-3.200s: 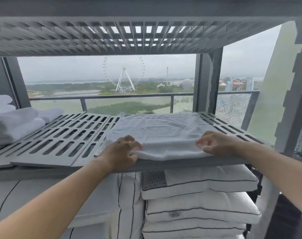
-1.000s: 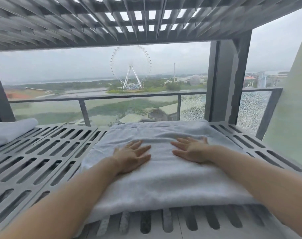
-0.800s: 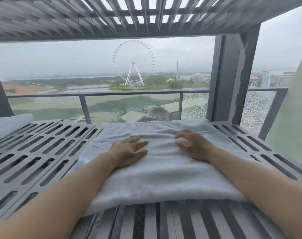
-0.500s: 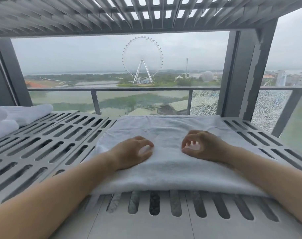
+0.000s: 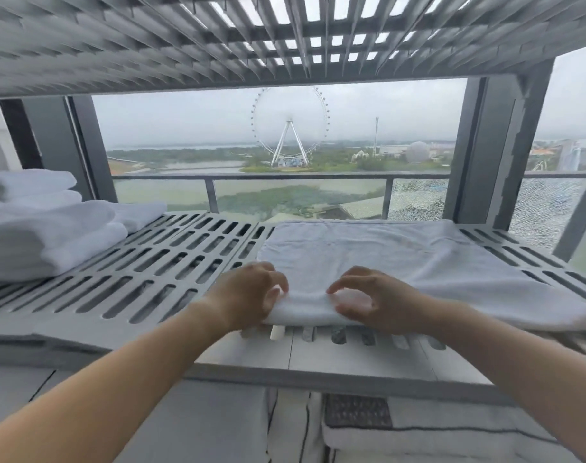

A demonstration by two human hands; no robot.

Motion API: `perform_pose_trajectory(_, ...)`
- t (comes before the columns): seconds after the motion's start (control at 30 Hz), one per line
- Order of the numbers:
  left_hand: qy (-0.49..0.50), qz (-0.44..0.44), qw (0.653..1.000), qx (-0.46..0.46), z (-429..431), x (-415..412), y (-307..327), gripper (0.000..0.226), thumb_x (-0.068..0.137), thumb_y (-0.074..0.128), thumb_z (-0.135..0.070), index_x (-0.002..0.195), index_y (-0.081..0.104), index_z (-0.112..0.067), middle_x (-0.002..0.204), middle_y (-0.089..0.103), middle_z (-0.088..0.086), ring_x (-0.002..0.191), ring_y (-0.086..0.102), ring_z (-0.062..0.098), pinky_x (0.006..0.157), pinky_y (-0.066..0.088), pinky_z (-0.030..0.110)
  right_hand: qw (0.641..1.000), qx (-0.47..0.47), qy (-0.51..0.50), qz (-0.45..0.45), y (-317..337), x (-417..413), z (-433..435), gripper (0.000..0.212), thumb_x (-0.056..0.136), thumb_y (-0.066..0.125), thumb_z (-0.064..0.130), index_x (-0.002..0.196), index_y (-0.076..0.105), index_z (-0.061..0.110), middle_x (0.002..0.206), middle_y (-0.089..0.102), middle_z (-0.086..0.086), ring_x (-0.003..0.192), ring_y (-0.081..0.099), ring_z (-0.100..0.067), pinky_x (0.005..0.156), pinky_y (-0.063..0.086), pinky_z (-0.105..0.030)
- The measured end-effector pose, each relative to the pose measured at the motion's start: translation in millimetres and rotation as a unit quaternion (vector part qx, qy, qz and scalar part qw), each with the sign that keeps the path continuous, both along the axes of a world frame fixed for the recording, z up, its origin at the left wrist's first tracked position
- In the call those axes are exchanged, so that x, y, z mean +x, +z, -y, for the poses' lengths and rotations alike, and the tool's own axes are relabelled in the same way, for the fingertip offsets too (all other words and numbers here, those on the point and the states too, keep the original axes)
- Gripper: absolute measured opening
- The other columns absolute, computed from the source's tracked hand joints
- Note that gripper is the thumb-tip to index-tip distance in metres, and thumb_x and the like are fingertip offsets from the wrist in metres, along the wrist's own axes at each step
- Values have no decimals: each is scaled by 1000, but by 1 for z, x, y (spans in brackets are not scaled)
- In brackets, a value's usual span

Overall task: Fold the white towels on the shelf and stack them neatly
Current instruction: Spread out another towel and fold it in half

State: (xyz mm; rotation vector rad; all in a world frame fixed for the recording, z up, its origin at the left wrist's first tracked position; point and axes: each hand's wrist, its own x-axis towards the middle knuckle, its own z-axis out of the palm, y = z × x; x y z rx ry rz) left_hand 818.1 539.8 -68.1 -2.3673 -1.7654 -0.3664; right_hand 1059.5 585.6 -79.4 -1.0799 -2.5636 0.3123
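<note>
A white towel (image 5: 378, 255) lies folded flat on the right half of the grey slotted shelf (image 5: 157, 272). My left hand (image 5: 251, 292) pinches the towel's near left corner between thumb and fingers. My right hand (image 5: 371, 300) curls over the near edge a short way to the right, fingers and thumb closed on the cloth. A stack of folded white towels (image 5: 40, 225) rests at the shelf's left end, apart from both hands.
Another slotted shelf (image 5: 218, 41) hangs close overhead. Grey uprights (image 5: 495, 155) stand at the back right and back left. White pillows with dark piping (image 5: 402, 432) fill the level below. Behind is a window with a balcony rail.
Both hands slid from the towel's middle back to its near edge and went from flat palms to a pinching grip. The view pulled back and down.
</note>
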Motion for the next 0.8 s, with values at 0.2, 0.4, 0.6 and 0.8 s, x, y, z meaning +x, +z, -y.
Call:
perform_pose_trajectory(0.2, 115, 55, 991, -42, 9, -19, -2, 39, 88, 50, -42, 122, 52, -22, 114, 63, 2, 86, 59, 19, 80, 49, 33, 996, 38, -80, 25, -14, -22, 15, 34, 89, 47, 47, 122, 50, 40, 135, 43, 9, 123, 41, -17, 105, 29, -40)
perform_pose_trajectory(0.4, 127, 90, 986, 56, 11, -2, -2, 21, 90, 47, -26, 108, 58, -24, 108, 66, 2, 96, 61, 23, 72, 43, 30, 996, 39, -79, -23, -17, -21, 22, 30, 88, 51, 45, 118, 54, 42, 132, 46, 10, 122, 42, -14, 105, 27, -40)
perform_pose_trajectory(0.6, 137, 114, 977, 115, 35, -25, 5, 19, 83, 50, -24, 89, 68, -25, 87, 68, -2, 81, 62, 23, 66, 46, 29, 988, 73, -88, -101, -19, -13, 27, 25, 83, 57, 45, 106, 62, 35, 119, 53, 7, 114, 49, -15, 100, 37, -37)
perform_pose_trajectory(0.8, 149, 101, 983, 32, 44, -37, -14, 23, 86, 48, -29, 103, 65, -29, 105, 65, -3, 96, 60, 20, 76, 45, 29, 992, 84, -45, -85, -16, -16, 35, 51, 65, 55, 74, 99, 63, 37, 109, 53, 14, 103, 52, -9, 94, 40, -32)
